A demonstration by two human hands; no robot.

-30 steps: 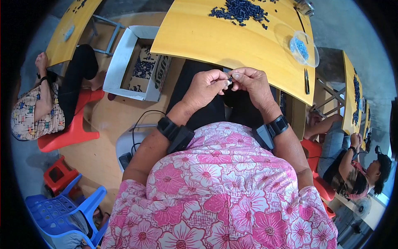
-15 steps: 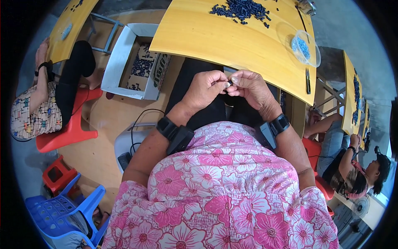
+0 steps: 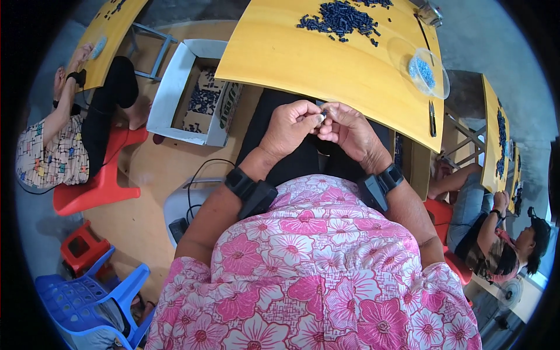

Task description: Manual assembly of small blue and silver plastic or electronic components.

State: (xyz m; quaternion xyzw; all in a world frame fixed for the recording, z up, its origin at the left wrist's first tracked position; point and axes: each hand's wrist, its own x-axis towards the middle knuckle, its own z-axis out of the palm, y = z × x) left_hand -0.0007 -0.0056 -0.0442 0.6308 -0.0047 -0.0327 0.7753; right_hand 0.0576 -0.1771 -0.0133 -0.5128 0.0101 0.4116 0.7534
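Observation:
In front of the yellow table's near edge, above my lap, my two hands meet at the fingertips. My left hand pinches a small black cylindrical piece between thumb and forefinger. From the other side my right hand closes its thumb and fingers at the same piece; its fingertips partly hide it. On the table lies a pile of small black cylindrical pieces. To its right stands a clear round tub with small light-blue bits in it.
Black-handled tweezers lie near the table's right corner. A metal tin stands at the far right. On the floor at left is an open cardboard box holding dark pieces. Co-workers sit at tables left and right. A blue chair stands lower left.
My hands stay together at the small black piece, with the right fingers shifted slightly. The whole view has moved a little. The left co-worker's one hand has reached toward the light-blue bits.

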